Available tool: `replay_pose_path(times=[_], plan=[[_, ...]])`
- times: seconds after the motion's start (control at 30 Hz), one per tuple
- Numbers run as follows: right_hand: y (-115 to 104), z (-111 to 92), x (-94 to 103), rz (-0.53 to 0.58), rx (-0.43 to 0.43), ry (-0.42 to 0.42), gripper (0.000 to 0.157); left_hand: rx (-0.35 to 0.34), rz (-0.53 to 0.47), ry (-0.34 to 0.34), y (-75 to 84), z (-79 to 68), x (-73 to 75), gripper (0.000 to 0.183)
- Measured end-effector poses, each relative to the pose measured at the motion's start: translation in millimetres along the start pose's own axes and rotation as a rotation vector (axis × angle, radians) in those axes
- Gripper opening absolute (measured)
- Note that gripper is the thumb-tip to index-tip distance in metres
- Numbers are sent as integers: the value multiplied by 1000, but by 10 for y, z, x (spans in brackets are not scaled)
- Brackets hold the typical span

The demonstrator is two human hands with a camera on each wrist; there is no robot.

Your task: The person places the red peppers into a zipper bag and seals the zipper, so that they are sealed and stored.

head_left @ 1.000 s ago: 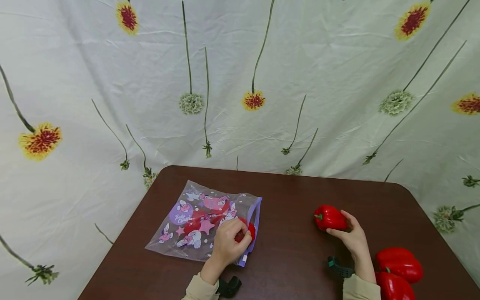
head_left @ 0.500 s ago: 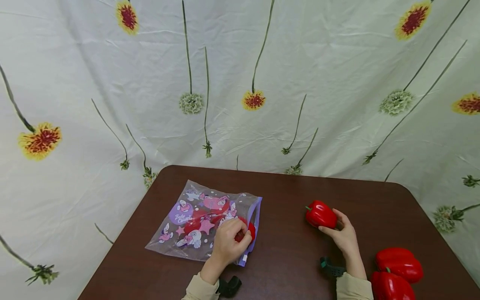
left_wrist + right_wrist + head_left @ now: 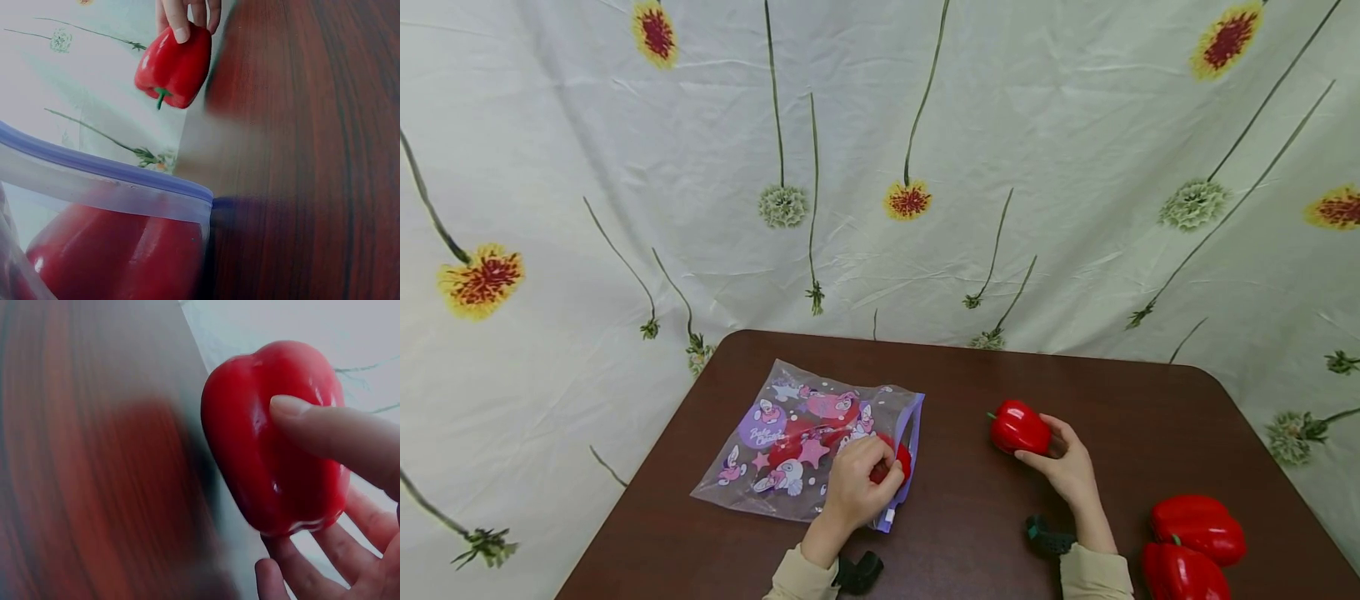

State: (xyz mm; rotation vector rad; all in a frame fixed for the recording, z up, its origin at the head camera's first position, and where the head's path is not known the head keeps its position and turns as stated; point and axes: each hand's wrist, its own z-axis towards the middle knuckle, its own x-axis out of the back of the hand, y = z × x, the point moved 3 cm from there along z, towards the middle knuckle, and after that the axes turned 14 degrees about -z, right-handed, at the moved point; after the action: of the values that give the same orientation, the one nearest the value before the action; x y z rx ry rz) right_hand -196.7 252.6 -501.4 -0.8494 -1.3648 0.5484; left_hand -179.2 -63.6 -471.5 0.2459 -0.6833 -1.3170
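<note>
My right hand (image 3: 1071,471) holds a red bell pepper (image 3: 1018,427) with a green stem between thumb and fingers. In the right wrist view the thumb (image 3: 312,422) lies across the pepper, the other fingers behind it. The left wrist view shows this pepper (image 3: 175,69) raised off the table, stem pointing down toward the bag. A clear zip bag (image 3: 763,429) with pink and purple prints lies flat at the left, red peppers inside. At its purple-edged mouth my left hand (image 3: 857,487) pinches the bag's upper layer. One bagged pepper (image 3: 119,250) sits just inside the opening.
Two more red bell peppers (image 3: 1198,529) lie together at the near right of the dark brown table (image 3: 955,500). Behind the table's far edge hangs a white cloth (image 3: 850,258) with a flower print. Black wrist mounts (image 3: 859,573) sit below both hands.
My right hand has carried the pepper to the left, toward the bag's mouth, and its stem has swung slightly outward. The left hand and the bag have stayed in place.
</note>
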Motion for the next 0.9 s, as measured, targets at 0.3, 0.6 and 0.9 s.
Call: replay_pose_path(times=[0.3,0.6,0.9], plan=[[-166,-4,-239,47,80,-25,71,10,8,-5,-9,-12,-3,13],[-381,-105,-407,94,146,-76,66,8,6,-5,-13,-16,-2,15],[-699,-266,-446,148,182,-128,63,-35,20,0,-5,-7,-3,12]])
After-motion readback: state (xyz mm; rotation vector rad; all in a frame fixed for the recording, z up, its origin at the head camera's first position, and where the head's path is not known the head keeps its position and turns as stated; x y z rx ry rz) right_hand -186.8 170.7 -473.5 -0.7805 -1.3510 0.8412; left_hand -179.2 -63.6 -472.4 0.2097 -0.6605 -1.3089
